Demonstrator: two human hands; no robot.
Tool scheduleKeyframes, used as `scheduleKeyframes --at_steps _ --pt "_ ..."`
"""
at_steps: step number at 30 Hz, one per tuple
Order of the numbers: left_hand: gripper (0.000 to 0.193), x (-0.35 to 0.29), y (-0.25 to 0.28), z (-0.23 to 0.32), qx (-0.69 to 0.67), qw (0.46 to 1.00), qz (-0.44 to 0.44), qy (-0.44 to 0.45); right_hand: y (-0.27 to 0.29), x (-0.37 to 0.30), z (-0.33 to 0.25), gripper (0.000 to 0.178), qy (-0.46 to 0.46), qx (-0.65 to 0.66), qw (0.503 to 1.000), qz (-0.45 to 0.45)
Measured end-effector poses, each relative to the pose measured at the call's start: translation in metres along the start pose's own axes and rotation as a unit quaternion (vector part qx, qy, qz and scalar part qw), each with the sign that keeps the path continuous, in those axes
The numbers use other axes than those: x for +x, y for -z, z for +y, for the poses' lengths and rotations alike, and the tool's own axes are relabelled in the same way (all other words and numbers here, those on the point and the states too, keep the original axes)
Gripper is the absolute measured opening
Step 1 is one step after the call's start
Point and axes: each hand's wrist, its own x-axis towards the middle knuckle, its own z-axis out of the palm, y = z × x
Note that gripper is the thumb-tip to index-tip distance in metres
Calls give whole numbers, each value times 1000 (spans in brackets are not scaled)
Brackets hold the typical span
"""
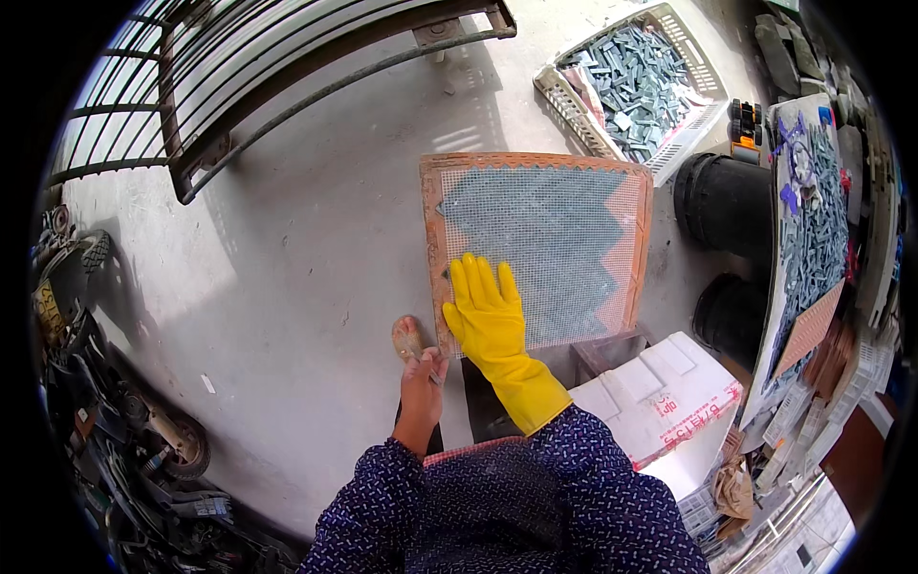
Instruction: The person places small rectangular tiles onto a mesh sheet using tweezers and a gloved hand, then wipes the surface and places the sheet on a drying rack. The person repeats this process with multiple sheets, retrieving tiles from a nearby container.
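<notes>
Currently, in the head view, a tray (644,244) with an orange-brown rim sits in front of the person, just above the middle of the picture. In it lie grey-green tiles (545,225) with zigzag edges at left and right, under a pale mesh (622,196).

The right hand (488,311), in a yellow glove, lies palm down over the mesh near the tray's left side, fingers extended and slightly parted, pointing away from the body. The left hand (421,383), bare, is curled at the tray's near left corner; whether it pinches the rim or a small thing, I cannot tell. A foot (406,335) shows on the floor (306,297) just beside that corner.

Near the tray's lower right is a white box (660,392) with red markings. Beyond the upper right corner stands a pale crate (708,81) of loose tile pieces (636,81). Farther right, two black buckets (722,203) stand beside a board (763,378) heaped with more pieces (813,225). A metal rack (175,134) fills the upper left, and motorbikes (172,435) line the left edge.
</notes>
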Motion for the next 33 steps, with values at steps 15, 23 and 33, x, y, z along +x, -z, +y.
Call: scheduleKeyframes --at_steps 15,23,33 --pt "14 14 -6 8 46 999 -9 -12 27 54 42 45 -32 -38 996 77" --pt "14 14 -15 6 42 999 -8 -30 24 73 34 48 136 44 990 19" --pt "22 8 -24 6 83 996 -7 -18 41 99 122 59 -210 -119 945 219"
